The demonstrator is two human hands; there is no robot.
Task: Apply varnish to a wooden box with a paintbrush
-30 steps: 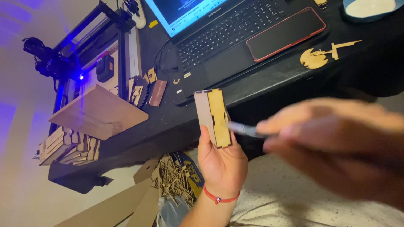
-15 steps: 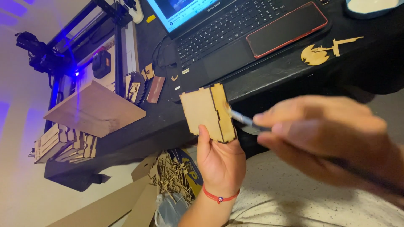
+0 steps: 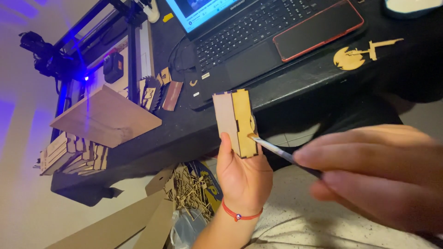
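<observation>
Head view: left hand [image 3: 243, 177] lifts the small wooden box [image 3: 236, 122] upright over the edge of the black desk [image 3: 295, 87], fingers wrapped snug round its lower half so the yellow-painted face sits toward the brush. Right hand [image 3: 378, 173], blurred, pinches a thin paintbrush [image 3: 281, 153], tip touching that face. Box is flat laser-cut ply with tabbed joints, one side bare; similar cut-outs [image 3: 360, 54] lie near the laptop [image 3: 258, 37].

Laptop screen [image 3: 205, 10] – bright, blue-white – top centre.
</observation>
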